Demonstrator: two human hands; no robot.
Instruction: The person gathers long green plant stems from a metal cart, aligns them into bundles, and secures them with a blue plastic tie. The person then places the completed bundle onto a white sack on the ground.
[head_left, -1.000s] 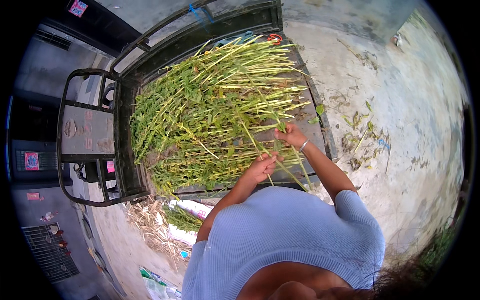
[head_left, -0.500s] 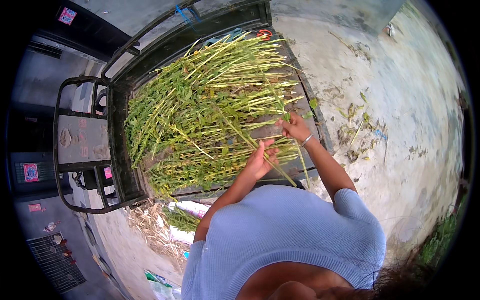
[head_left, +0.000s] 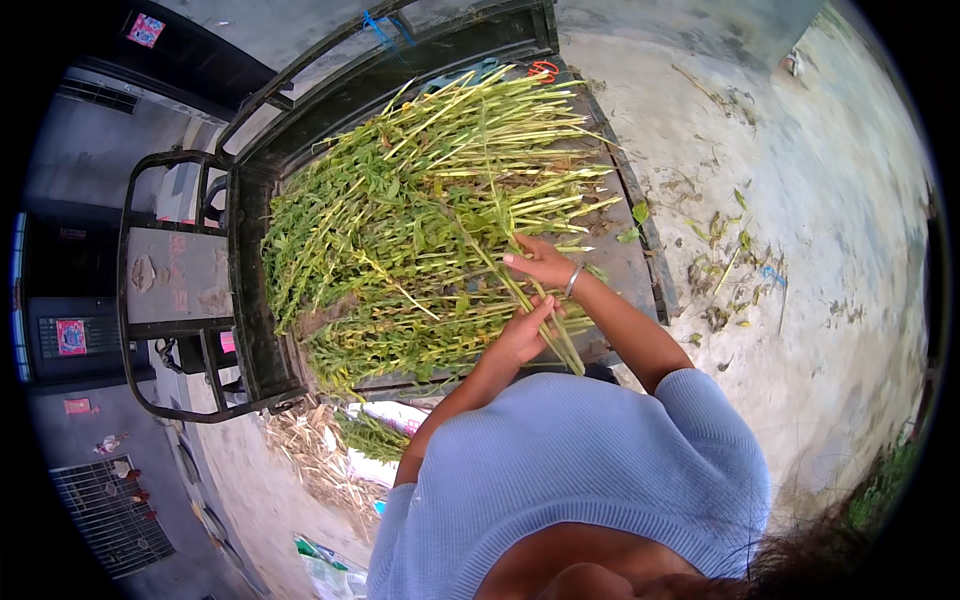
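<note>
Several long green plant stalks (head_left: 520, 292) are gathered in my left hand (head_left: 530, 328), whose fingers close round them near the cut ends. Just above it, my right hand (head_left: 545, 264), with a silver bracelet (head_left: 573, 281) at the wrist, lies against the same stalks. Its thumb and fingers are spread apart there, and part of the fingers is hidden. Under both hands a broad layer of leafy cut stalks (head_left: 400, 220) covers the cart bed (head_left: 632, 262), pale cut ends to the right and leafy tops to the left.
A dark metal rail (head_left: 127, 270) frames the cart's left end. Red-handled scissors (head_left: 543, 70) lie at the far edge. Fallen leaves (head_left: 715, 265) litter the concrete (head_left: 810, 290) on the right. Dry husks (head_left: 310, 455) and a white sack (head_left: 375, 465) are at the lower left.
My right hand has moved left and slightly down, with its thumb and fingers spread. The stalk it pinched now lies together with those in my left hand, which has shifted slightly right and down.
</note>
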